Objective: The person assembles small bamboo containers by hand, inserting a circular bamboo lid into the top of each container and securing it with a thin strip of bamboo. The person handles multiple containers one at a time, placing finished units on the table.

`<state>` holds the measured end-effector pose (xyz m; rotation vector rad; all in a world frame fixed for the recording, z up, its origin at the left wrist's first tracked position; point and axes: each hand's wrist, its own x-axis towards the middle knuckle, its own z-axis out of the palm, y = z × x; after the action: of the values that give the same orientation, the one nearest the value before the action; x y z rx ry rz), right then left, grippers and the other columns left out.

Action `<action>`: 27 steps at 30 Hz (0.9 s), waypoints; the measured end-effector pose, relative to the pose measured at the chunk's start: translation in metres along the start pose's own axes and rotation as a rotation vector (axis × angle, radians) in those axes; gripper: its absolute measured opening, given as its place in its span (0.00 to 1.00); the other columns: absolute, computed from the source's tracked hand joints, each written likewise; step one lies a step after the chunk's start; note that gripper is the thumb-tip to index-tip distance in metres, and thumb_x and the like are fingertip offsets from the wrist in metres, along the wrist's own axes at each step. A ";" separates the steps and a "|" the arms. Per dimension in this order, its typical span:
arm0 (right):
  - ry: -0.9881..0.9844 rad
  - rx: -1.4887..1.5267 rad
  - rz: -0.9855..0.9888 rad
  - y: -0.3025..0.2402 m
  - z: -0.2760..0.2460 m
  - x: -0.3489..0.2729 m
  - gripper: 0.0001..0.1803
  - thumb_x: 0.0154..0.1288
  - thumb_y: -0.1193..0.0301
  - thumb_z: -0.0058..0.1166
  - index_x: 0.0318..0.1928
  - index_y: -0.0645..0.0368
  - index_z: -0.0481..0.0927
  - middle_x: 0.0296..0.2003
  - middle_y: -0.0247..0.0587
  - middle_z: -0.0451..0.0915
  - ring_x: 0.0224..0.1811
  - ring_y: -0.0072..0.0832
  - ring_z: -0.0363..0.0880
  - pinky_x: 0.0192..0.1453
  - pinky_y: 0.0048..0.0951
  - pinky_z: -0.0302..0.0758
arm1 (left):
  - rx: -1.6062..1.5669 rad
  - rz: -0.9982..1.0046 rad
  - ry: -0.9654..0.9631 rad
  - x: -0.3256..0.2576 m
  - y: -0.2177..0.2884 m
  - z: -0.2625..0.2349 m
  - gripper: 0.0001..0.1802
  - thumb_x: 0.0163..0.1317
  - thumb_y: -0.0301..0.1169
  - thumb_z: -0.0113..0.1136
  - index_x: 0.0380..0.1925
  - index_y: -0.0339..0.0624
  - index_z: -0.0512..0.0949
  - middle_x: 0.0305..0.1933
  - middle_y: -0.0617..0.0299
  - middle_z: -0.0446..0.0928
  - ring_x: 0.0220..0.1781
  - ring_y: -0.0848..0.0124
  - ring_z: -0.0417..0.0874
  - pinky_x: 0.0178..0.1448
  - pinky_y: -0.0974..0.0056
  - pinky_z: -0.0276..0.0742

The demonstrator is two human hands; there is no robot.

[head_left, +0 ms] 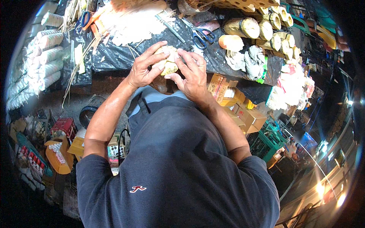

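Observation:
A pale yellow, speckled, rounded piece [170, 68] is held up between my two hands near the table's front edge; its exact kind I cannot make out. My left hand [147, 65] grips it from the left, fingertips bent over its top. From the right, the fingers of my right hand [192, 72] press on its side, with the thumb lower down. On the black-covered table beyond lie blue-handled scissors [199, 37] and a slim grey-green stick-like tool [170, 29].
White sheet-like material [135, 28] spreads over the table's far part. Yellowish wrapped cylinders [242, 28] are stacked at the right, near a peach-coloured round thing [231, 42] and crumpled grey cloth [254, 60]. White rolls [51, 56] pile up at left. Cardboard boxes [249, 117] stand below.

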<state>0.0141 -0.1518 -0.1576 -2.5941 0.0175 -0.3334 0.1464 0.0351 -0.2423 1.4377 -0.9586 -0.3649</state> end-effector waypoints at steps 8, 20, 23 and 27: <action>-0.006 -0.029 -0.021 0.004 0.005 0.002 0.35 0.55 0.56 0.78 0.60 0.61 0.85 0.67 0.47 0.80 0.62 0.49 0.77 0.71 0.50 0.70 | 0.005 -0.008 0.048 0.004 0.001 0.005 0.22 0.68 0.28 0.64 0.63 0.42 0.84 0.77 0.35 0.73 0.77 0.44 0.77 0.77 0.48 0.73; -0.075 -0.029 0.027 0.009 0.005 0.012 0.56 0.50 0.42 0.76 0.74 0.63 0.73 0.68 0.50 0.77 0.64 0.51 0.70 0.73 0.53 0.65 | 0.010 0.017 0.053 0.002 -0.004 0.006 0.23 0.69 0.27 0.63 0.64 0.41 0.83 0.75 0.31 0.73 0.76 0.42 0.78 0.76 0.47 0.74; -0.068 -0.048 0.019 0.009 0.003 0.013 0.56 0.47 0.45 0.78 0.73 0.62 0.74 0.67 0.48 0.78 0.62 0.49 0.70 0.72 0.50 0.64 | -0.059 -0.030 0.104 0.003 0.003 0.009 0.19 0.70 0.28 0.64 0.60 0.38 0.85 0.74 0.32 0.75 0.75 0.46 0.79 0.75 0.49 0.75; -0.095 -0.026 0.053 0.004 -0.002 0.019 0.56 0.44 0.48 0.79 0.73 0.62 0.75 0.67 0.46 0.78 0.61 0.48 0.70 0.71 0.50 0.64 | -0.257 -0.305 0.261 0.010 0.020 0.020 0.12 0.71 0.26 0.68 0.52 0.35 0.90 0.69 0.39 0.81 0.70 0.56 0.83 0.71 0.56 0.79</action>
<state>0.0319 -0.1574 -0.1534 -2.6272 0.0577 -0.1922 0.1312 0.0181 -0.2229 1.3549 -0.4631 -0.4917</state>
